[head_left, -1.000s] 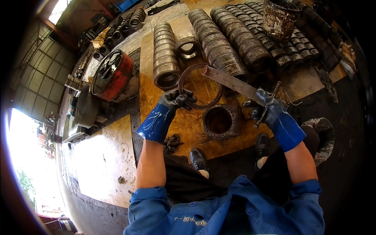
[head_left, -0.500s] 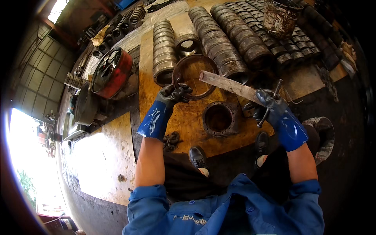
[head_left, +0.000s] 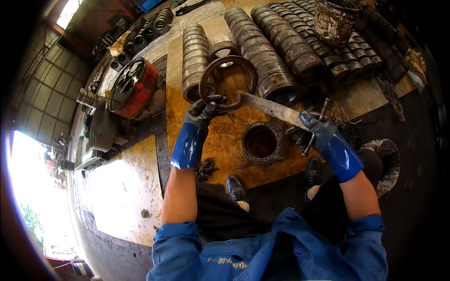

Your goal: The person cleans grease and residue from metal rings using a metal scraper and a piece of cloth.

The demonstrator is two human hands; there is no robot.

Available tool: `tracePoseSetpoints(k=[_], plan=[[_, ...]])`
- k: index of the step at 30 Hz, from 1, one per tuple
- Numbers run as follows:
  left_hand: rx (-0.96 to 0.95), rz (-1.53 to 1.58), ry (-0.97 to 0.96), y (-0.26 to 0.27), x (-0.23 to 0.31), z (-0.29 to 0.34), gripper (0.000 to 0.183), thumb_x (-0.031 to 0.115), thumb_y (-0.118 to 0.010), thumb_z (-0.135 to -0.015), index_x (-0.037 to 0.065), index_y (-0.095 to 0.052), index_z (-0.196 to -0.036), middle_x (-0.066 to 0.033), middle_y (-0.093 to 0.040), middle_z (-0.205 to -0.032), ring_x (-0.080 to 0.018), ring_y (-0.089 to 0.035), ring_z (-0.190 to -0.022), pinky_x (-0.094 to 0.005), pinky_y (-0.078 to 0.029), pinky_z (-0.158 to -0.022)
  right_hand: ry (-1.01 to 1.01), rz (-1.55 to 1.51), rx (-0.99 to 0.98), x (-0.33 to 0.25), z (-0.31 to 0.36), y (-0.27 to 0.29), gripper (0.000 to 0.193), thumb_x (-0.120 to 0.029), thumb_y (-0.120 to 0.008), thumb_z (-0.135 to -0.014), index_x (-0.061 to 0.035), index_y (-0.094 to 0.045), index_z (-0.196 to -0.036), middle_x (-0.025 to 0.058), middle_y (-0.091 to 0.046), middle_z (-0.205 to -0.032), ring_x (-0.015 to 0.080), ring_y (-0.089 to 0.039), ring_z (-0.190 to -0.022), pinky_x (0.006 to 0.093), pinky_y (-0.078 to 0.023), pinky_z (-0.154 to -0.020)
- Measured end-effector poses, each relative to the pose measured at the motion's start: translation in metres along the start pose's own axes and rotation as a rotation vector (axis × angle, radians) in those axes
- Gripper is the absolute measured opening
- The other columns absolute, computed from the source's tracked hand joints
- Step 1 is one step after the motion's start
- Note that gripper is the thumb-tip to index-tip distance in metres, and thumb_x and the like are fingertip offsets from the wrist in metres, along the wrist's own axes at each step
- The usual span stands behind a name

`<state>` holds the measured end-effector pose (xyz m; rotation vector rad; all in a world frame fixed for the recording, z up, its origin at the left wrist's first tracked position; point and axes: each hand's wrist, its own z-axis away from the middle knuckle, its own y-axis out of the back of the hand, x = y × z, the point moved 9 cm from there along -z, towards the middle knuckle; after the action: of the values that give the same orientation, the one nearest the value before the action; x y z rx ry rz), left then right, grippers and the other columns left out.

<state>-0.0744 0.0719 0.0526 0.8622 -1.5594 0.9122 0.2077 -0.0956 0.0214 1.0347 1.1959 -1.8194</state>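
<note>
Rust-brown, the metal ring [head_left: 254, 84] is held up by its lower left rim in my left hand [head_left: 202, 111]; the gloved fingers and thumb are closed on it. My right hand [head_left: 316, 129], in a matching blue and black glove, grips a flat worn bar [head_left: 274, 110], which looks like wood. A thin metal rod [head_left: 324, 108] with a headed end also passes through that hand. The bar's far tip lies at the ring's lower right edge in the picture; whether they touch I cannot tell. Below them a round-bored metal flange [head_left: 276, 143] sits on the oily board.
Rows of stacked metal cylinders [head_left: 265, 58] lie beyond my hands. A grimy bucket [head_left: 335, 23] stands at the far right, a red drum [head_left: 135, 88] at the left. Near my shoes [head_left: 237, 187] lies a dark clump [head_left: 205, 169]. A whitish container [head_left: 390, 161] is by my right knee.
My left hand has raised the ring a little, up and to the left, turning it to face me more. My right hand has shifted slightly left and down with the bar and rod.
</note>
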Motion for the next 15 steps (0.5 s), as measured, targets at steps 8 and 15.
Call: tracePoseSetpoints(k=[8,15], plan=[[-0.025,-0.021,-0.185,-0.016,0.02,0.003,0.028,0.006,-0.056,-0.093,-0.007,-0.059,-0.118,-0.0079,-0.067,-0.095,-0.0104,-0.061,-0.081,-0.0303,-0.054,-0.077,-0.355,-0.303,-0.007,0.031,0.002,-0.013,0.031,-0.029,-0.062,-0.092,-0.0002,-0.061,-0.104,0.0128,-0.066,-0.076,0.0178,-0.061,-0.05,0.0303,-0.05,-0.039],[-0.002,0.122,-0.255,-0.01,-0.001,-0.006,0.034,0.0,-0.052,-0.093,-0.012,-0.052,-0.124,-0.0035,-0.061,-0.091,-0.001,-0.047,-0.067,-0.0222,-0.05,-0.068,-0.029,-0.331,0.021,0.064,-0.007,-0.016,0.032,-0.026,-0.061,-0.092,0.0032,-0.058,-0.106,0.02,-0.066,-0.089,0.0272,-0.067,-0.062,0.0374,-0.059,-0.049]])
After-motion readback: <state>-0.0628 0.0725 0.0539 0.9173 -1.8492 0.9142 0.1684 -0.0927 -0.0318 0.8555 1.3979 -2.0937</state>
